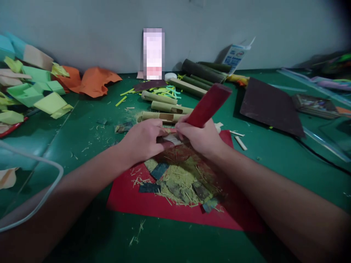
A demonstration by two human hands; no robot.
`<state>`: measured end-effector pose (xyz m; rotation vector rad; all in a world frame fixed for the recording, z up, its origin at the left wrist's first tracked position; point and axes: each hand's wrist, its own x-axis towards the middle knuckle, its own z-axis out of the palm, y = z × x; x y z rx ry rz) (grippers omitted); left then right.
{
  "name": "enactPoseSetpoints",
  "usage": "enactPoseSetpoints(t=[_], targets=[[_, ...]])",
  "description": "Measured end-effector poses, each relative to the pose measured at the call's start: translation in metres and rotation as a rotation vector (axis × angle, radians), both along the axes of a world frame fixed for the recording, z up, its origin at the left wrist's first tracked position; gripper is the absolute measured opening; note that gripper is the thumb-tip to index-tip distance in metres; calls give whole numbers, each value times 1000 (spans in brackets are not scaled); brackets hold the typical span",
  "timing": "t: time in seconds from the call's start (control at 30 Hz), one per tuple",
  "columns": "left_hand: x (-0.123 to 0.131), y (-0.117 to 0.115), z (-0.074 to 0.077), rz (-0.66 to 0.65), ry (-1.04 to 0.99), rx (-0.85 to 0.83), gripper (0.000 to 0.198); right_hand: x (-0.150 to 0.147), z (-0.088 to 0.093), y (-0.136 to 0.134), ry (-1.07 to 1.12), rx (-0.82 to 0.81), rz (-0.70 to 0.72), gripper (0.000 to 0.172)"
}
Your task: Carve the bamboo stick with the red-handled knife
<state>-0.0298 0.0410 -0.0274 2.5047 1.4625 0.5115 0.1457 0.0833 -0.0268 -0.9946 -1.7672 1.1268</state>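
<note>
Handle (210, 106) near paper's (131, 202) far edge

Cannot read any word, number or brand with certainty. Near the middle of the far edge of the desk (109, 237), on the upright bright screen (153, 51): only coarse blocks of pale pink and white, with redder ones toward the bottom, too blurred to yield letters or digits. Along the same far edge, right of the middle, on the tilted blue-and-white packet (235, 56): small printed lines and a roundish mark like an emblem, likewise too small and soft to decipher.
</note>
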Motion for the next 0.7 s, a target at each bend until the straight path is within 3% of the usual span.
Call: enactPoseSetpoints(t=[0.17, 0.5, 0.7], targets=[[-1, 1, -1, -6, 14, 22, 21, -1, -4, 3, 54, 35, -147, 19], [-1, 1, -3, -18, 73, 91, 23, -2, -8, 4, 26, 101, -116, 22], [-3, 3, -3, -31, -32, 20, 22, -3, -10, 2, -24, 229, -53, 19]])
